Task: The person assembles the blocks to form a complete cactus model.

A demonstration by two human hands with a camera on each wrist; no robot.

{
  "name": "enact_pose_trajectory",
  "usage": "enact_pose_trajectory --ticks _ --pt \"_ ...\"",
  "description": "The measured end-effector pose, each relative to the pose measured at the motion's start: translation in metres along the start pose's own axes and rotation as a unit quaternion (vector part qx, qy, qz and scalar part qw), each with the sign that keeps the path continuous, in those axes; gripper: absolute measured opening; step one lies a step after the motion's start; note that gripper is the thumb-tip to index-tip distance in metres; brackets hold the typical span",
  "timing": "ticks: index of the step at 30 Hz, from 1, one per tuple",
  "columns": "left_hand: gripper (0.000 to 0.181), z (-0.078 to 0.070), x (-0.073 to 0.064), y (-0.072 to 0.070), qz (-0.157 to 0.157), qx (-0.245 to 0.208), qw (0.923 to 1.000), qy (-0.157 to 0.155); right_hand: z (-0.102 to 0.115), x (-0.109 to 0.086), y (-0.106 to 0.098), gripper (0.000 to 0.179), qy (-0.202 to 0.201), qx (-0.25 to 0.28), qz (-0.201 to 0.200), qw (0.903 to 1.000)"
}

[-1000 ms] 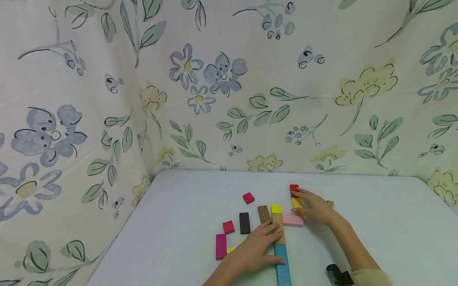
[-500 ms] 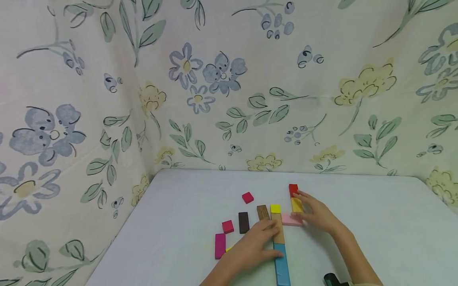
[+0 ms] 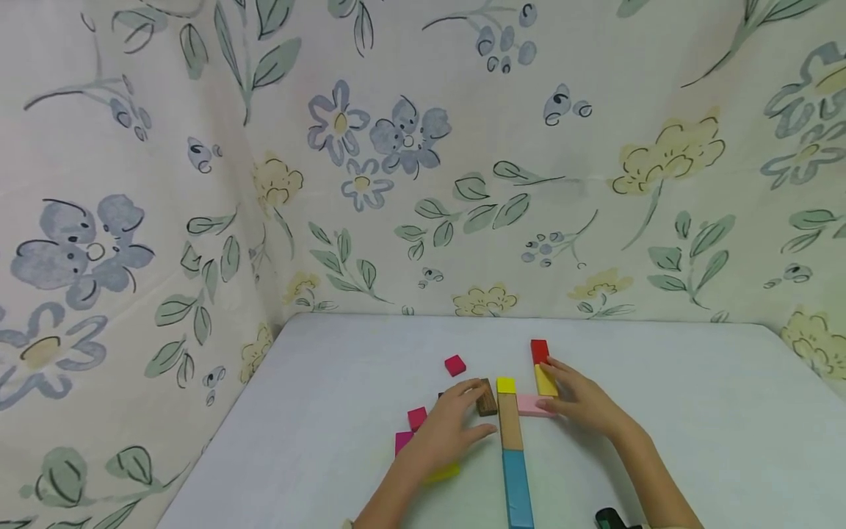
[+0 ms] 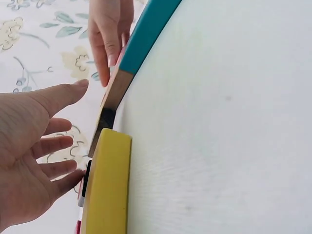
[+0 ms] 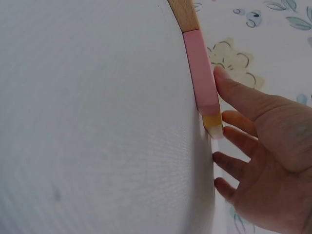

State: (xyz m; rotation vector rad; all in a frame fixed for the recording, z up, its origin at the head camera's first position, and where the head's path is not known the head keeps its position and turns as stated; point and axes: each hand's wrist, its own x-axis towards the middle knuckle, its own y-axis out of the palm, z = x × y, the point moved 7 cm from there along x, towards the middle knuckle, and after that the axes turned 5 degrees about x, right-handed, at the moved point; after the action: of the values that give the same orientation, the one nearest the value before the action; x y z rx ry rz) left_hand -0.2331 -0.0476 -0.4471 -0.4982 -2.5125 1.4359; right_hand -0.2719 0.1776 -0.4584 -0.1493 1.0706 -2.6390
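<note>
In the head view my left hand [image 3: 444, 430] is over the blocks on the left, its fingertips at the brown block [image 3: 487, 398]. It hides most of a dark block. The left wrist view shows its fingers spread with nothing between them, beside a yellow block [image 4: 108, 180]. My right hand [image 3: 588, 402] has its thumb at the pink block [image 3: 532, 405] and its fingertips by the orange-yellow block [image 3: 545, 380], below a red one [image 3: 539, 351]. Left of the pink block runs a column: small yellow cube [image 3: 506, 385], tan block [image 3: 511, 422], blue blocks [image 3: 517, 485].
Red-pink cubes lie on the white table [image 3: 330, 411], one at the back [image 3: 454, 365] and one nearer [image 3: 417, 419]. A magenta block [image 3: 403, 442] is partly behind my left forearm. A floral cloth [image 3: 489, 250] hangs behind the table.
My left hand has left the tan and blue column and moved left, over the dark block. More of the yellow block under its wrist shows. My right hand stays nearly in place.
</note>
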Motion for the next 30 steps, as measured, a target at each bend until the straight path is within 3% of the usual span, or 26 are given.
enact_pose_trajectory --ticks 11,19,30 --pt "0.066 0.003 0.019 -0.009 -0.026 -0.039 0.9989 0.003 0.002 0.001 0.000 0.081 0.013 -0.002 0.005 0.9999" --pt "0.068 0.009 0.034 -0.007 -0.018 -0.051 0.9985 0.003 0.001 0.000 0.001 0.080 -0.002 0.000 0.001 1.0000" --pt "0.059 0.015 0.039 -0.002 -0.011 -0.059 0.9982 -0.012 -0.003 0.002 0.002 0.082 -0.003 0.003 -0.001 1.0000"
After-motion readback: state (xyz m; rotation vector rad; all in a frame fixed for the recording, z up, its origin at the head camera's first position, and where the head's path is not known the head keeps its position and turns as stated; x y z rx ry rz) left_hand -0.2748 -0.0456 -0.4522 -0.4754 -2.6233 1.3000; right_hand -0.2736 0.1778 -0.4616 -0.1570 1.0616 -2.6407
